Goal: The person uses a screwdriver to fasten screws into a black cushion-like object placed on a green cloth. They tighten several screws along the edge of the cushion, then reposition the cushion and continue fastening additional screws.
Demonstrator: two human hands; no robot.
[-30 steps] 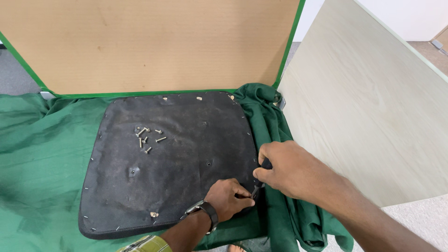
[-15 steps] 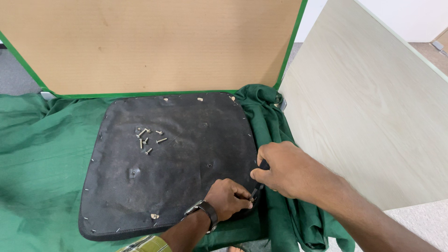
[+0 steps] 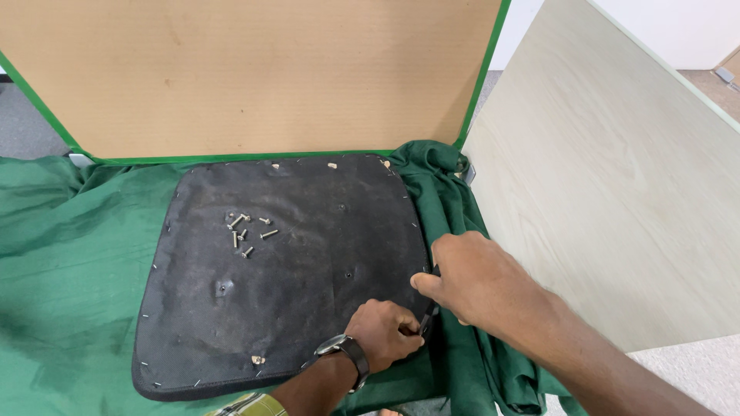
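So there's a flat black fabric-covered seat panel with rounded corners (image 3: 293, 262) lying underside up on a rumpled green cloth (image 3: 69, 262), with small metal staples running all around its edge. Both hands are working at the panel's near right edge. The left hand (image 3: 383, 333), with a dark wristwatch (image 3: 344, 348) on the wrist, is curled into a loose fist right on the panel's lower right corner, fingers pinching something at the edge, but it's too small to tell what exactly. The right hand (image 3: 470, 277) comes in from the lower right and is clenched around a slim dark tool (image 3: 428, 314), whose tip points down toward the panel edge just beside the left hand's fingers. The two hands are pretty much touching there.

A small cluster of loose silver screws (image 3: 245, 231) sits on the upper left part of the panel, well apart from the hands. There are a couple of little dents or holes in the fabric near the middle too.

Behind the panel stands a big brown board with a green border (image 3: 247, 77), upright and leaning away. Off to the right is a pale wood-grain tabletop (image 3: 609, 169), tilted on its side, with the green cloth bunched up against its lower edge
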